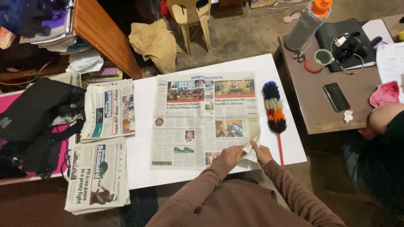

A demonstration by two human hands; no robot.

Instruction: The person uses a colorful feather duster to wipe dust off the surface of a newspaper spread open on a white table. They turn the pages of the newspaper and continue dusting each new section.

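An open newspaper (202, 113) lies flat on a white table (143, 168). My left hand (231, 154) and my right hand (261, 152) meet at the paper's near right corner. Both pinch that corner, which is lifted and folded up between them (251, 147). Brown sleeves cover both my arms. A multicoloured feather duster (274, 110) with a red handle lies on the table just right of the paper, close to my right hand.
Two stacks of folded newspapers (107, 111) (97, 176) sit at the table's left. A black bag (33, 122) lies further left. A brown side table (320, 101) holds a phone (336, 96), mug, scissors and bottle. Another person's arm (385, 117) is at right.
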